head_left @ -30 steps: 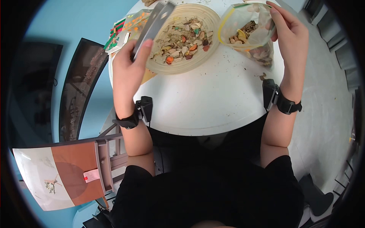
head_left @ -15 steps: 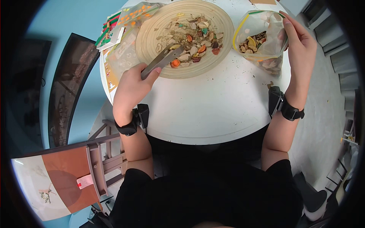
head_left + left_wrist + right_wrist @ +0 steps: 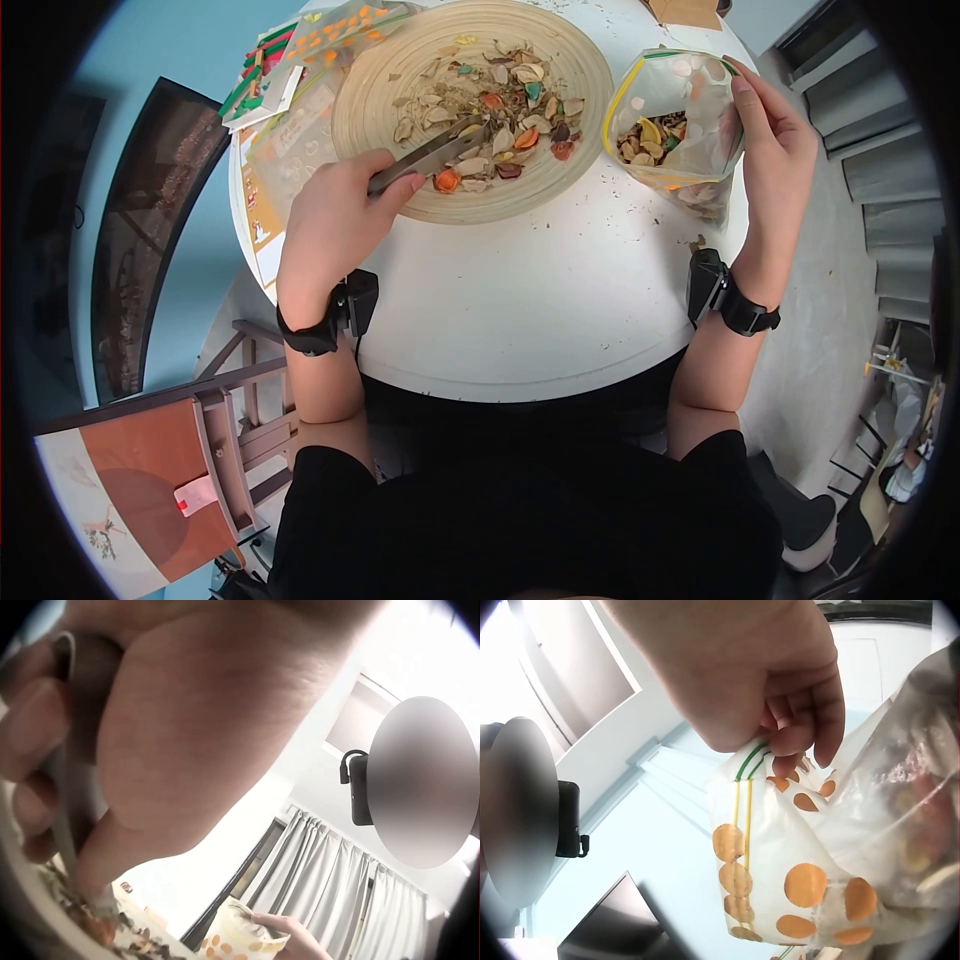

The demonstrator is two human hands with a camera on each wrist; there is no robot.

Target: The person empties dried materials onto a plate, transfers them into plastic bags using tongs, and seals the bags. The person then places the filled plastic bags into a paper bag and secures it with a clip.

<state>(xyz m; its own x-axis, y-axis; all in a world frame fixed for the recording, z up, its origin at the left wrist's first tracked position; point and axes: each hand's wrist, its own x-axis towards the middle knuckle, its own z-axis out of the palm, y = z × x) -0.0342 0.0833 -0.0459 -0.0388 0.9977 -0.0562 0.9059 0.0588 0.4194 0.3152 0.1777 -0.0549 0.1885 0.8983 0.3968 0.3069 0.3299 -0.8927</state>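
My left hand [image 3: 335, 220] grips a pair of metal tongs [image 3: 428, 160], whose tips reach into the dried petals and leaves, a potpourri-like mix [image 3: 515, 105], on a round pale wooden plate [image 3: 365, 110]. In the left wrist view the fingers wrap round the tongs' arms, low over the mix. My right hand [image 3: 778, 140] pinches the rim of a clear zip bag [image 3: 690, 85] between thumb and fingers. The bag's mouth gapes toward the plate, and similar dried pieces [image 3: 650, 140] lie inside. In the right wrist view, orange dots [image 3: 805, 885] and a green and yellow zip edge mark the bag.
Left of the plate, another orange-dotted bag [image 3: 345, 32] and a white box with red and green sticks [image 3: 262, 75] lie on the round white table [image 3: 530, 310]. A brown cardboard piece [image 3: 685, 12] sits at the back right. Crumbs are scattered near the bag.
The left hand has brought the tongs down from above the plate's left side into the dried mix. The right hand still holds the bag's rim. The head view has shifted slightly.
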